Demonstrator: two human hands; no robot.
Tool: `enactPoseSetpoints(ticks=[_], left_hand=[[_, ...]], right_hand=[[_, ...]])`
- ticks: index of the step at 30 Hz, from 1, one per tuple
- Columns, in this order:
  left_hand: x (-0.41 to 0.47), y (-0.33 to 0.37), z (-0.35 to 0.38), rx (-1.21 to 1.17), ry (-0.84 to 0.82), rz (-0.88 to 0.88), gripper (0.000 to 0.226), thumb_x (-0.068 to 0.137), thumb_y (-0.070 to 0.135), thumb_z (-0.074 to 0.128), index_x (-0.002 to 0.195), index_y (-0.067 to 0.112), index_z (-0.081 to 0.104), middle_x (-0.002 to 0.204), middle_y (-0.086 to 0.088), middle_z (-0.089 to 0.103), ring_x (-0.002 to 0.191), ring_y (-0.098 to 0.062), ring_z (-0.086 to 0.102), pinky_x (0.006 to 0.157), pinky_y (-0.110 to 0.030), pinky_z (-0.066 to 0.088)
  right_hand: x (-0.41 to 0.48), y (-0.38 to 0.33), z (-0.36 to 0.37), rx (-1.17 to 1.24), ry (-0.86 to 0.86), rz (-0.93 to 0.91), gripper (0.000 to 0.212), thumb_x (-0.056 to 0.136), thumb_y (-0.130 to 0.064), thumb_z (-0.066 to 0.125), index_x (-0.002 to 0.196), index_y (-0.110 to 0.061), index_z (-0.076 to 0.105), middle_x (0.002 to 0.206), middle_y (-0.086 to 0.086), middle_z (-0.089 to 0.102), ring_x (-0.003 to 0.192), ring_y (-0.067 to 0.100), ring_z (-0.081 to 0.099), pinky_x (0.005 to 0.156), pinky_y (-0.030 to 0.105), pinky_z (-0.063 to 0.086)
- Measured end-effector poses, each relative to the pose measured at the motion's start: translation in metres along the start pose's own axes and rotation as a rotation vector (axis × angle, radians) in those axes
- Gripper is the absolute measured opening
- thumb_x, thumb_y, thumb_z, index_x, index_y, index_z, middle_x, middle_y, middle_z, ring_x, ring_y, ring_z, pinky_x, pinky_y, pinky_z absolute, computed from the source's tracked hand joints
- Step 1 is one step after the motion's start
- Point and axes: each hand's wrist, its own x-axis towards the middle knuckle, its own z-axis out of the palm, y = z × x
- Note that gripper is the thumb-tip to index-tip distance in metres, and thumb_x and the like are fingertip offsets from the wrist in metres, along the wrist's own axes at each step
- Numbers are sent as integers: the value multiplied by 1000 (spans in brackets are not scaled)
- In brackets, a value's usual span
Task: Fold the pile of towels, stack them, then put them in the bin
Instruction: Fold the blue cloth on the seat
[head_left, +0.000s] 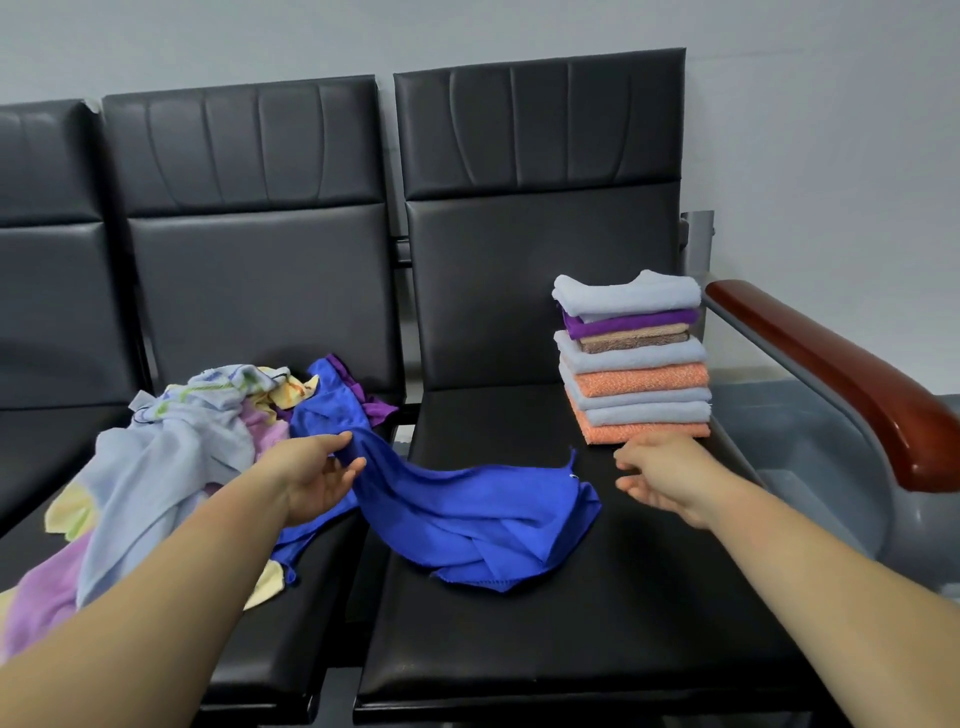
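Pinching blue towel (467, 514) between thumb and fingers, left hand (317, 478) holds it draped from unfolded pile (171, 441) onto right seat (571, 649). Right hand (660, 478) relaxed, empty, just beside folded stack (634, 364).

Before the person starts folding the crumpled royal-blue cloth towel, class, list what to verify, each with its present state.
1. Left hand grips the royal-blue cloth towel: ok.
2. Right hand holds the towel too: not ok; open, holding nothing.
3. Towel lies flat: not ok; bunched across two black padded seats.
4. Stack of folded grey, orange and purple towels stands tidy: ok.
5. Loose pile of pastel towels is clear of the blue one: not ok; they overlap.
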Motion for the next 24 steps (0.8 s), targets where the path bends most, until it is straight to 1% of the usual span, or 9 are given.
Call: enactPoseSetpoints(ticks=[2, 7, 12, 16, 17, 19, 21, 22, 24], left_hand=[[-2, -2, 5, 59, 30, -1, 13, 103, 20, 61, 107, 8, 64, 91, -8, 63, 77, -17, 67, 43, -19, 53], [3, -12, 14, 176, 59, -15, 16, 102, 22, 61, 115, 11, 62, 97, -8, 66, 71, -17, 65, 38, -19, 48], [12, -22, 21, 242, 66, -13, 31, 101, 24, 63, 129, 12, 58, 103, -7, 66, 67, -17, 65, 37, -21, 45], [13, -20, 20, 244, 84, -25, 26, 102, 25, 62, 124, 13, 57, 94, -7, 66, 65, -17, 63, 37, -18, 44], [13, -18, 18, 235, 90, -26, 23, 102, 25, 61, 122, 13, 57, 89, -6, 65, 65, -17, 63, 36, -17, 44], [15, -11, 14, 187, 100, -11, 18, 103, 24, 60, 116, 12, 57, 85, -5, 62, 65, -17, 62, 36, -17, 44], [20, 0, 10, 87, 114, 33, 16, 103, 24, 59, 113, 11, 58, 86, -5, 61, 68, -19, 65, 38, -19, 48], [22, 6, 8, 24, 112, 68, 17, 104, 24, 59, 114, 11, 58, 89, -5, 61, 71, -20, 66, 42, -22, 51], [24, 19, 9, -90, 80, 177, 20, 105, 25, 56, 122, 15, 58, 103, -3, 63, 82, -22, 70, 61, -30, 58]], right_hand=[[1, 4, 16, -123, 7, -44, 11, 97, -18, 69, 107, -18, 64, 105, 5, 70, 92, 19, 73, 72, 31, 60], [15, 3, 50, -319, -8, -76, 15, 83, -26, 67, 75, -17, 58, 72, 5, 61, 66, 20, 58, 63, 34, 47], [30, -18, 73, -657, 74, 4, 39, 90, -42, 74, 108, -10, 61, 93, 3, 62, 73, 18, 60, 57, 29, 45], [34, -36, 81, -880, 15, 36, 36, 97, -36, 69, 118, -7, 64, 113, 8, 69, 100, 22, 71, 88, 31, 59], [36, -38, 81, -862, 17, 28, 35, 97, -34, 69, 116, -6, 65, 115, 9, 69, 102, 23, 71, 92, 32, 58], [45, -41, 79, -696, 63, 21, 27, 95, -27, 72, 109, -4, 67, 102, 10, 69, 89, 24, 69, 81, 32, 59], [53, -46, 74, -251, 83, 44, 11, 97, -13, 68, 106, -9, 64, 91, 7, 64, 75, 20, 65, 57, 27, 52], [52, -51, 72, 26, 65, 56, 12, 100, -9, 65, 110, -13, 60, 97, 7, 63, 75, 19, 67, 50, 25, 51], [49, -62, 68, 379, 46, 6, 15, 103, -10, 62, 115, -16, 55, 116, 13, 65, 88, 22, 73, 56, 27, 54]])
